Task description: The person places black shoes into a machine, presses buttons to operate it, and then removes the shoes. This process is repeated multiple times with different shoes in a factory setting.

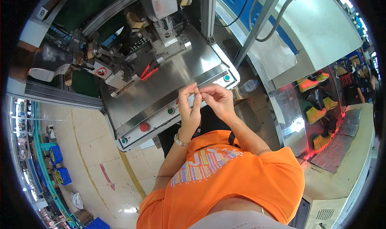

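My left hand [190,108] and my right hand [219,101] meet fingertip to fingertip above the front edge of a metal machine table [177,74]. Both have thumb and fingers pinched; whatever lies between them, if anything, is too small to make out. Just beneath them runs the table's white control panel [159,118], with a red button [144,126], a green button [171,111] and another green button [227,78]. Red-handled pliers [149,72] lie on the metal top beyond my left hand.
Clamping machine heads [165,27] stand at the back of the table, framed by metal posts [208,11]. On the right, a red-lit conveyor [291,120] carries several yellow-brown shoe parts [315,114]. Blue bins [56,154] stand far left, beyond the tiled floor [94,148].
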Tool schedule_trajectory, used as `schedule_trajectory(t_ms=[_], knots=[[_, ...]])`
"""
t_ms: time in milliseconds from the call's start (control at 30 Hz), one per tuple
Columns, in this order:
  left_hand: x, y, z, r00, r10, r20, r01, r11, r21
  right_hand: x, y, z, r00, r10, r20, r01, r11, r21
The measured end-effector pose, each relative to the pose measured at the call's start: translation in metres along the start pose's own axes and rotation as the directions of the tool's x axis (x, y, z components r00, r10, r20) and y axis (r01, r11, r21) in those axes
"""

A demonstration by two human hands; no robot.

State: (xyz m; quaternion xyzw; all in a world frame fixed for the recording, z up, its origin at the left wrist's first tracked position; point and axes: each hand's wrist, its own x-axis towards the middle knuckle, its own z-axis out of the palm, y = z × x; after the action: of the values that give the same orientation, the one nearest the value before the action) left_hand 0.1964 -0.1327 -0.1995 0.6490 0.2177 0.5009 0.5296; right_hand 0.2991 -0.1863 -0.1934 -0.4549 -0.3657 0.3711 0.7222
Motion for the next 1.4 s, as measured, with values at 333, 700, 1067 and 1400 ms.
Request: schedule_trajectory(t_ms=[333, 700, 1067, 1400], knots=[[0.0, -0.006, -0.005, 0.998, 0.064, 0.025, -0.067, 0.986, 0.152, 0.002, 0.008, 0.002, 0.999, -0.043, -0.011, 0.042, 0.998, -0.054], [-0.001, -0.011, -0.004, 1.0, -0.03, 0.005, 0.028, 0.981, 0.19, 0.004, 0.018, -0.006, 1.0, 0.006, 0.005, -0.006, 0.999, -0.034], [-0.002, -0.076, -0.023, 0.829, -0.554, 0.081, 0.544, 0.763, -0.349, 0.025, 0.064, -0.003, 0.94, -0.322, 0.11, 0.333, 0.804, -0.493], [-0.005, -0.078, -0.056, 0.58, -0.716, 0.388, 0.768, 0.323, -0.552, 0.028, 0.061, 0.003, 0.922, -0.268, 0.279, 0.383, 0.73, -0.566]])
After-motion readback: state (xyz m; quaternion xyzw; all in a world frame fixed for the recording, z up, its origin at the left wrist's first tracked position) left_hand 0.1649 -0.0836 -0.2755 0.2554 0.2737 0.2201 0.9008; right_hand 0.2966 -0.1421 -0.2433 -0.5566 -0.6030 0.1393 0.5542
